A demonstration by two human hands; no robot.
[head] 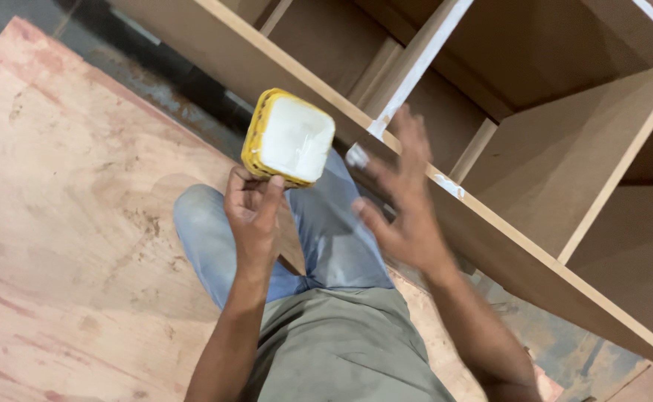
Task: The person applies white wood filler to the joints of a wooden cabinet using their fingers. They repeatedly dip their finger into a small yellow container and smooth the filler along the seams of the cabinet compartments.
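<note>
Reddish plywood sheet [66, 223] covers the floor at the left, and the person sits on it in blue jeans [215, 246]. Above the knee, the left hand [253, 212] has its grip pinched around the lower edge of a yellow square tub [288, 138] full of white paste, tilting the open top toward the face, probably to keep it within easy reach. Further right, the right hand [405, 201] hovers empty, fingers spread and tipped with white, beside the unfinished fibreboard cabinet [550, 171], whose front edge carries white smears.
</note>
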